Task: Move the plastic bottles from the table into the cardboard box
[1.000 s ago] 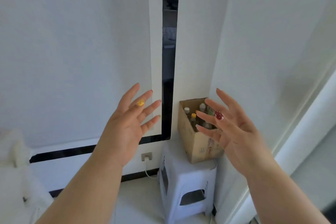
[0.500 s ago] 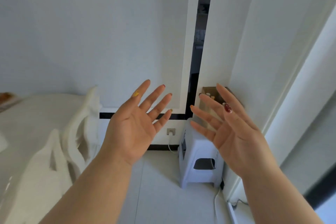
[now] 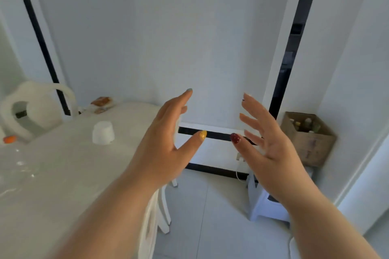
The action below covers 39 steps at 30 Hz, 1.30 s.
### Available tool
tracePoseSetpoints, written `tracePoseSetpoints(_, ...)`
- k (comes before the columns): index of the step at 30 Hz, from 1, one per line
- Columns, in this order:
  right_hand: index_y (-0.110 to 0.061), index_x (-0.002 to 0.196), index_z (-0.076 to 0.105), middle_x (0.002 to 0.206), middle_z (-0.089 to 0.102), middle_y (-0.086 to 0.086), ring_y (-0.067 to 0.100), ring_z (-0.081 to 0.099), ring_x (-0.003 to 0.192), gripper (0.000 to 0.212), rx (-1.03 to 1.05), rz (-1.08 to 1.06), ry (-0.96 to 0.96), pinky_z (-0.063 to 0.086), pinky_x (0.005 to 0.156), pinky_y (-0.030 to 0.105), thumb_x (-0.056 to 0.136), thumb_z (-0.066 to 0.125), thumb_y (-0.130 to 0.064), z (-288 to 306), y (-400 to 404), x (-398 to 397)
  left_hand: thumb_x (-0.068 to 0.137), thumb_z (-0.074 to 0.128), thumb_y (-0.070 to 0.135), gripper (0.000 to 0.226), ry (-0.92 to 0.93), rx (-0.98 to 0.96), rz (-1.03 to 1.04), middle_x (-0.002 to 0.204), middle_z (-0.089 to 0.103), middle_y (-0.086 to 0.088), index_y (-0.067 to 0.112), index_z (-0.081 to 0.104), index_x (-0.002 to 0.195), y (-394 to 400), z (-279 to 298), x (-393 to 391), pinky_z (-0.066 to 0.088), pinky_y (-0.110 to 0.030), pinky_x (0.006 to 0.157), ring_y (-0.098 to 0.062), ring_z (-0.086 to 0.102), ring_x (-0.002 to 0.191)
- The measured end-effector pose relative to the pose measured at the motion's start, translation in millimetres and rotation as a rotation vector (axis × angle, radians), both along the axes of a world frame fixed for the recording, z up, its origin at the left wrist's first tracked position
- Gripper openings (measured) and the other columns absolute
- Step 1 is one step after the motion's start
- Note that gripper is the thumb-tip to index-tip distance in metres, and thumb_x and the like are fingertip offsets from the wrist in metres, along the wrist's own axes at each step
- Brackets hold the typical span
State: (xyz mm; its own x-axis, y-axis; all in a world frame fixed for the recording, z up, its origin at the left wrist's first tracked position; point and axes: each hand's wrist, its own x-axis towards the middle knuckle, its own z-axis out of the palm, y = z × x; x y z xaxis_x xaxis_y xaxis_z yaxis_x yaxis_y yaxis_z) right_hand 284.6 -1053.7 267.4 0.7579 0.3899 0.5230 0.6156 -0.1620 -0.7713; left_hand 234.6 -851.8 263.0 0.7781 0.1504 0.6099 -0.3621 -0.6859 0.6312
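Note:
My left hand and my right hand are raised in front of me, palms facing each other, fingers spread, both holding nothing. The cardboard box stands on a white plastic stool in the corner at the right, with several plastic bottles upright inside it. A white table fills the left. At its far left edge lies a clear plastic bottle, blurred, with an orange cap beside it.
A white upturned cup stands on the table, and snack packets lie at its far end. A white chair is behind the table. A socket with a cable is on the wall by the stool.
The view has swung left, away from the box toward the table. Both hands stayed raised and empty, turning from palms-forward to palms facing each other.

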Motion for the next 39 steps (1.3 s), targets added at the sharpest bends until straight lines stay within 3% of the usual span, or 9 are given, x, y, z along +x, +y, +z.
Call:
tracePoseSetpoints(2,-0.051,0.147,0.026,0.149,0.035,-0.033,-0.010,0.032,0.139,0.071,-0.067,-0.021,-0.082,0.034,0.115,0.030,0.081,0.053,-0.054,0.6,38.7,-34.1,0.087,0.057,0.046,0.074,-0.015,0.173,0.124,0.155,0.033,0.023,0.038,0.025,0.153,36.7,0.2,-40.9,0.028,-0.013,0.105,0.001,0.037,0.140)
tracePoseSetpoints(8,-0.045,0.151,0.023,0.155,0.031,-0.022,-0.006,0.025,0.144,0.074,-0.089,0.004,-0.183,0.028,0.112,0.019,0.083,0.049,-0.057,-15.4,169.2,-139.3,0.086,0.050,0.052,0.078,0.008,0.468,0.329,0.161,0.035,0.002,0.025,0.026,0.155,159.9,-13.0,-174.0,0.036,-0.042,0.115,-0.019,0.036,0.146)
tracePoseSetpoints(11,-0.041,0.152,0.022,0.156,0.029,-0.021,-0.008,0.022,0.144,0.074,-0.110,0.051,-0.216,0.020,0.108,0.004,0.085,0.050,-0.055,-26.7,255.9,-201.7,0.085,0.047,0.055,0.079,0.091,0.507,0.445,0.159,0.036,0.002,0.025,0.024,0.155,235.1,-20.1,-259.0,0.039,-0.042,0.112,-0.021,0.041,0.142)
tracePoseSetpoints(13,-0.039,0.152,0.023,0.155,0.030,-0.020,-0.013,0.021,0.141,0.074,-0.119,0.064,-0.191,0.015,0.101,-0.006,0.085,0.050,-0.054,-33.0,271.8,-218.0,0.085,0.046,0.056,0.079,0.101,0.513,0.466,0.159,0.036,0.003,0.027,0.023,0.155,251.6,-25.3,-276.0,0.038,-0.040,0.112,-0.019,0.040,0.142)
tracePoseSetpoints(18,-0.040,0.151,0.024,0.151,0.037,-0.017,-0.008,0.031,0.135,0.076,-0.123,0.139,-0.161,0.020,0.098,-0.003,0.081,0.049,-0.058,-36.4,368.5,-267.9,0.084,0.057,0.050,0.079,0.144,0.436,0.606,0.157,0.037,0.010,0.033,0.024,0.154,343.6,-31.5,-355.8,0.038,-0.035,0.109,-0.016,0.040,0.141)
tracePoseSetpoints(24,-0.039,0.151,0.026,0.151,0.039,-0.013,0.005,0.037,0.140,0.074,-0.086,0.177,-0.118,0.036,0.112,0.030,0.084,0.053,-0.055,-53.2,459.8,-274.0,0.083,0.067,0.042,0.079,0.132,0.289,0.662,0.149,0.037,0.020,0.043,0.023,0.149,433.6,-49.6,-381.3,0.045,-0.036,0.099,-0.001,0.042,0.123)
tracePoseSetpoints(27,-0.039,0.150,0.028,0.150,0.040,-0.013,0.006,0.039,0.140,0.071,-0.073,0.169,-0.084,0.039,0.113,0.039,0.088,0.062,-0.042,-65.9,501.3,-261.5,0.081,0.064,0.045,0.077,0.128,0.245,0.646,0.147,0.041,0.018,0.047,0.022,0.146,475.3,-57.7,-371.4,0.047,-0.041,0.099,-0.011,0.047,0.129)
tracePoseSetpoints(35,-0.039,0.146,0.037,0.143,0.049,-0.018,0.002,0.053,0.126,0.069,-0.030,0.177,0.104,0.045,0.107,0.036,0.083,0.065,-0.042,-91.9,619.6,-214.4,0.080,0.064,0.041,0.071,0.100,-0.114,0.516,0.143,0.052,0.014,0.040,0.038,0.146,603.0,-78.1,-314.4,0.041,-0.028,0.106,0.008,0.050,0.126)
tracePoseSetpoints(39,-0.035,0.143,0.043,0.138,0.055,-0.016,0.002,0.058,0.120,0.064,-0.004,0.169,0.220,0.046,0.104,0.032,0.085,0.069,-0.031,-101.3,660.8,-196.2,0.078,0.062,0.047,0.069,0.098,-0.295,0.394,0.143,0.053,0.017,0.039,0.044,0.143,653.7,-92.7,-287.5,0.042,-0.033,0.110,0.000,0.053,0.129)
